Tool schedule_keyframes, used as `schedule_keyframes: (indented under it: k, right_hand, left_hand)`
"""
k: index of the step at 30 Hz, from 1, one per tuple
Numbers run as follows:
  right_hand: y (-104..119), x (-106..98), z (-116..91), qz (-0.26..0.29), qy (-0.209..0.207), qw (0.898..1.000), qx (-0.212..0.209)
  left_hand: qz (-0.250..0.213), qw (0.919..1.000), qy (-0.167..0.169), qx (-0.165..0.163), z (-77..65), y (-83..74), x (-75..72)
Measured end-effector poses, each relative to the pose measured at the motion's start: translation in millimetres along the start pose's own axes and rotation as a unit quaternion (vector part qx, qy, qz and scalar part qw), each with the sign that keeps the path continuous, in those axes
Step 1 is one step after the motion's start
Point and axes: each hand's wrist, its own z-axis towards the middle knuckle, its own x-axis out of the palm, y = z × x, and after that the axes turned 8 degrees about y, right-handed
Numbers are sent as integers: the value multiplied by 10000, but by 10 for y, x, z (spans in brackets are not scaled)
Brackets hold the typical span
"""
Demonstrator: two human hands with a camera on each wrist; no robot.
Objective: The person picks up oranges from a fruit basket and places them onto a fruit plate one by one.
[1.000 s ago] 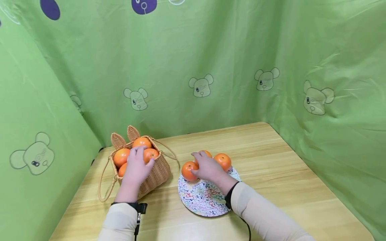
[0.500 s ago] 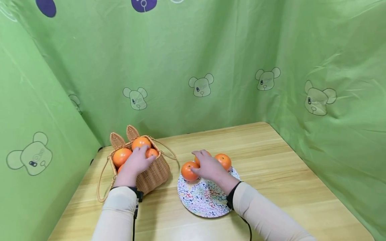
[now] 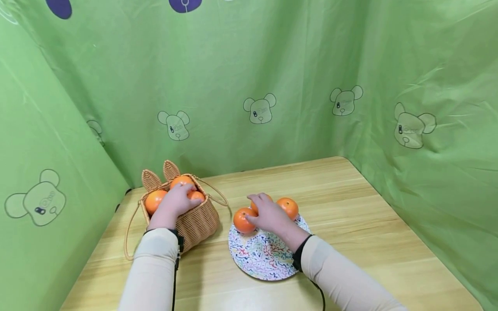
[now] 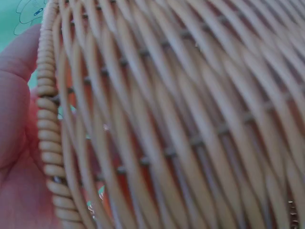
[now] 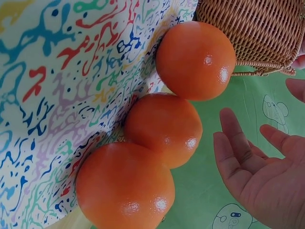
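Note:
A wicker basket (image 3: 200, 224) with two woven ears stands at the left, holding several oranges (image 3: 155, 201). My left hand (image 3: 175, 202) reaches over its front rim, with the thumb and fingers on two sides of the front right orange (image 3: 196, 196). In the left wrist view, that hand (image 4: 19, 143) shows behind the wicker rim; its fingertips are hidden, so I cannot tell whether they grip. My right hand (image 3: 271, 214) hovers over three oranges (image 5: 164, 129) on a round, colourful patterned plate (image 3: 264, 259). The right wrist view shows its fingers (image 5: 233, 143) loosely bent and apart from the fruit.
Both hands work over a wooden table (image 3: 350, 224). Green curtains (image 3: 218, 65) with printed bear heads enclose its back and sides. The basket's cord handles (image 3: 129, 235) droop at its left and right. A cable (image 3: 320, 293) runs from the right wrist.
My left hand has moved forward and lower over the basket, its thumb and fingers coming around the front right orange. My right hand has stayed nearly still above the plate.

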Motion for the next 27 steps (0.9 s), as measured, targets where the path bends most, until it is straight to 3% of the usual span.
schedule_keyframes:
  k: [3, 7, 10, 20, 27]
  right_hand:
    - [-8, 1, 4, 69, 11, 10000, 6]
    - [-7, -6, 6, 86, -12, 10000, -45]
    - [-3, -7, 4, 42, -13, 9999, -101]
    - [-31, -10, 12, 265, -4, 9996, -68]
    - [-38, -18, 9, 314, 30, 9995, -26]
  left_hand:
    - [-75, 9998, 74, 179, 23, 18, 29]
    - [-334, 9974, 429, 462, 65, 21, 56]
    - [-539, 9962, 512, 449, 84, 46, 72]
    - [-696, 9973, 102, 208, 45, 94, 60]
    - [-677, 9973, -58, 263, 19, 85, 82]
